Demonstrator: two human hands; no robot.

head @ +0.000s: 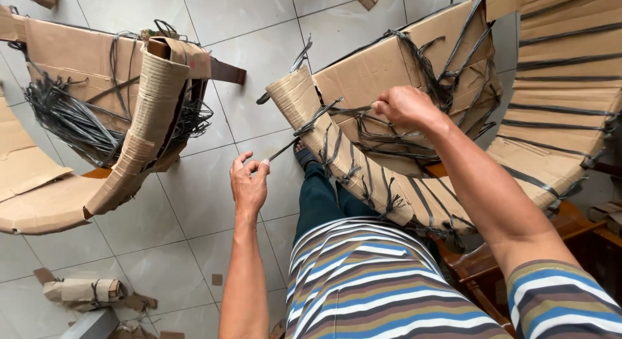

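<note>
Left hand (pixel 249 183) pinches the free end of a black strap (pixel 304 133), pulled taut off the cardboard-wrapped chair (pixel 363 80). Right hand (pixel 405 107) fist-closed on straps atop it. Open tile floor (pixel 214 209) left; second wrapped chair (pixel 129 118) beyond.

Wrapped chair (pixel 564 112) cut off at right edge; strap (pixel 304 135) end hidden in left hand (pixel 249 183).

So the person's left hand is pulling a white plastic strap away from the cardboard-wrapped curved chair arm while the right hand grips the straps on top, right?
Not quite: the head view shows the thin plastic strap is black, not white. The left hand does pull it away from the cardboard-wrapped curved chair arm, and the right hand grips straps on top.
</note>
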